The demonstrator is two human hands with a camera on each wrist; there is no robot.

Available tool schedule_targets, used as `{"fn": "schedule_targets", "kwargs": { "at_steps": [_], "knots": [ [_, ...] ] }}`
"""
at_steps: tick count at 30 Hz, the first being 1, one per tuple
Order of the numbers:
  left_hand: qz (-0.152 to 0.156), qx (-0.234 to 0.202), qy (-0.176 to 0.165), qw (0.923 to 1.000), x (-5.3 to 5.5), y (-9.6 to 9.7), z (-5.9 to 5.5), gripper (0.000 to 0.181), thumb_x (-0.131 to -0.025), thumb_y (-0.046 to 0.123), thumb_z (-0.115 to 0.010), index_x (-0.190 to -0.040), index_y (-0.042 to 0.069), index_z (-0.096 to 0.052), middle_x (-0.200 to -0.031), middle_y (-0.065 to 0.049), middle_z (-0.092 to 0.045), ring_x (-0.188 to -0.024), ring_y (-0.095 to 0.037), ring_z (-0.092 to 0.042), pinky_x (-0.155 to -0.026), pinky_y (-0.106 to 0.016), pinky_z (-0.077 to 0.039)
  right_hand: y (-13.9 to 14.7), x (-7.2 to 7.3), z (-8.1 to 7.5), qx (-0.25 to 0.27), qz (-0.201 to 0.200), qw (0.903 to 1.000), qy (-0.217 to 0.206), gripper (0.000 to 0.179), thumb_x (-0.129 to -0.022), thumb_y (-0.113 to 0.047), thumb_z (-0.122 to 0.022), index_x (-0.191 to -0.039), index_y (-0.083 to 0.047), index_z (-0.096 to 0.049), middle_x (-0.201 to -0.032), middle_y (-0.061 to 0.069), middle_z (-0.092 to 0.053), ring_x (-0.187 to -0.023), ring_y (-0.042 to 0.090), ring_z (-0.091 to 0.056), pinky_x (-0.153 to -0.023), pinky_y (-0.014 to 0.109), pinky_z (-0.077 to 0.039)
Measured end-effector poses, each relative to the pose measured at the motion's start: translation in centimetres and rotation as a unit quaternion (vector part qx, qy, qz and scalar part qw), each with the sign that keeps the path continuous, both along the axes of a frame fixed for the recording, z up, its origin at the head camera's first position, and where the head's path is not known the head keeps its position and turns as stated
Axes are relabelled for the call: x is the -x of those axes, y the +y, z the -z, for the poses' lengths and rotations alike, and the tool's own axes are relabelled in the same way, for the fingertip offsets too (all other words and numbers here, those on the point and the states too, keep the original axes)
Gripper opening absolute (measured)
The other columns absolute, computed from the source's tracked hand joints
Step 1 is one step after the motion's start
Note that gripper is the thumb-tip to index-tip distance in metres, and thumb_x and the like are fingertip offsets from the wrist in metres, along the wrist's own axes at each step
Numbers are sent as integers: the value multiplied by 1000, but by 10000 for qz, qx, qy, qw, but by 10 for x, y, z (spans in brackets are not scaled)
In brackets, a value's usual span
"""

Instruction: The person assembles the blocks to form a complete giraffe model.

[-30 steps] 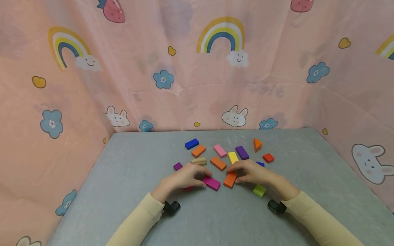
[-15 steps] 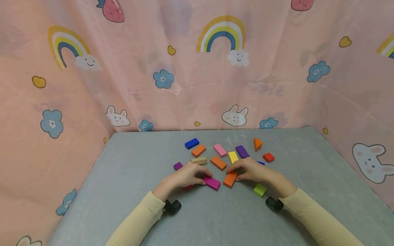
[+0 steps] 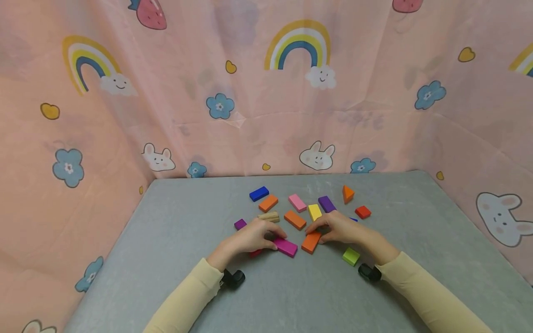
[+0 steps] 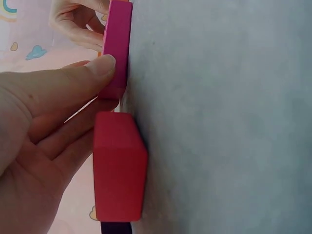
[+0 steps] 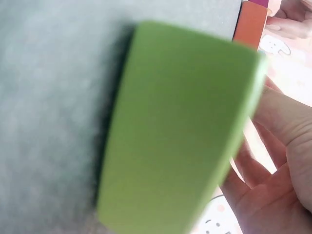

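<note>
In the head view, my left hand pinches the left end of a magenta block lying on the grey table. The left wrist view shows the thumb pressed on that block's side, with a red block closer to the camera. My right hand holds an orange block, index finger at its far end and thumb at its right side. The two held blocks lie apart with a small gap. A green block fills much of the right wrist view and hides part of the right thumb.
Behind the hands lie another orange block, a yellow block, a pink block, a purple block, a wooden piece and a blue block. An orange triangle and a red block sit at right.
My right thumb has come in against the orange block, and the right wrist has shifted slightly left and away from me. The left hand and the magenta block look nearly unchanged.
</note>
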State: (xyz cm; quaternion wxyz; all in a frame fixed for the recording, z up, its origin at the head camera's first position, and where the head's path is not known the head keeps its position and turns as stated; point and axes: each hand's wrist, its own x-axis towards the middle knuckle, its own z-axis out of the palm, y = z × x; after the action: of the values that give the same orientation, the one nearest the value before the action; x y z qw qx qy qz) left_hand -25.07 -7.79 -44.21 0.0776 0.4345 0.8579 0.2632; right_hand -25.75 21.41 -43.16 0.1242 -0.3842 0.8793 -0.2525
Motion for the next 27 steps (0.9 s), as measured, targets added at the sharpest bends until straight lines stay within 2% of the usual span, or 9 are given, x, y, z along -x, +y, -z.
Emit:
{"fn": "schedule_targets", "kwargs": {
  "at_steps": [5, 8, 11, 17, 27],
  "knots": [
    [-123, -135, -284, 9994, -5, -3, -4, 32, -81, 19, -76, -112, 16, -70, -110, 9, -69, -120, -12, -56, -95, -27, -48, -1, 1, 0, 35, -33, 10000, -46, 35, -79, -4, -74, -112, -16, -71, -111, -5, -70, -110, 19, -61, -95, 43, -49],
    [-157, -199, -437, 9987, -12, -5, -6, 33, -79, 21, -77, -111, 16, -70, -107, 11, -69, -103, -2, -61, -87, -21, -51, 0, 2, 0, 19, -22, 10000, -51, 35, -79, -4, -74, -111, -17, -71, -112, -5, -69, -110, 19, -61, -95, 42, -49],
    [-135, -297, -530, 9981, -19, -7, -6, 33, -78, 21, -78, -110, 15, -70, -105, 9, -69, -96, 1, -62, -84, -19, -52, 1, 2, 1, -20, -4, 10000, -39, 34, -80, -5, -74, -111, -18, -71, -112, -6, -69, -110, 19, -61, -95, 42, -49],
    [-157, -408, -564, 9974, -28, -10, -2, 34, -77, 22, -79, -109, 13, -70, -103, 7, -70, -93, 2, -62, -82, -16, -51, 2, 2, 1, -17, -12, 10000, -84, 35, -80, -5, -73, -112, -17, -70, -113, -5, -69, -111, 19, -61, -95, 42, -49],
    [-256, -356, -509, 9977, -31, -11, -1, 35, -75, 24, -81, -107, 13, -71, -100, 10, -70, -90, 3, -61, -81, -16, -50, 2, 2, 2, 21, 30, 9999, -113, 35, -80, -5, -74, -112, -18, -70, -113, -7, -69, -111, 20, -60, -95, 43, -48]
  ]
}}
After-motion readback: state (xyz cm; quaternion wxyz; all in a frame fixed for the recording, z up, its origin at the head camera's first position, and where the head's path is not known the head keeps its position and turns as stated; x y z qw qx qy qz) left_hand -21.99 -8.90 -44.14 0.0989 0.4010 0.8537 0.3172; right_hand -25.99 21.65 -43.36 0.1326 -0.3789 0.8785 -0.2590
